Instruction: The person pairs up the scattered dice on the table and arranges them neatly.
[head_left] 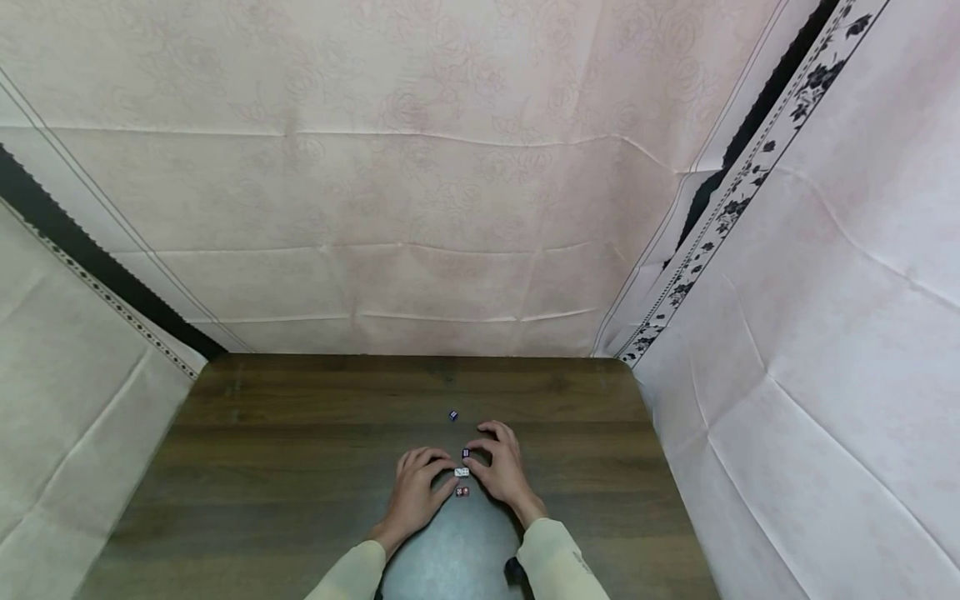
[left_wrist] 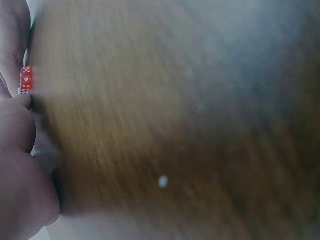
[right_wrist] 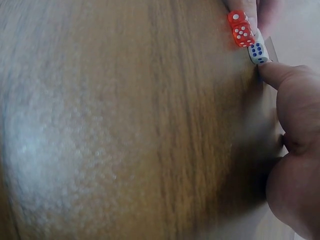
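My left hand (head_left: 415, 492) comes in from the left, thumb and index finger curved round the left end of a short row of white dice (head_left: 461, 472). Opposite it, my right hand (head_left: 501, 468) pinches a dark die (head_left: 466, 453) between thumb and index finger, just beyond the white row. In the right wrist view the right thumb tip meets a white die (right_wrist: 257, 51) with blue pips. Red dice (head_left: 462, 492) lie on the near side of the white ones. The left wrist view shows red dice (left_wrist: 26, 75) past the left fingers, a white die mostly hidden behind the thumb.
Another dark die (head_left: 453, 415) lies farther back on the brown wooden table (head_left: 300, 433). Pale patterned cloth (head_left: 450, 192) hangs behind the far edge, and more cloth (head_left: 825, 400) hangs at the right side.
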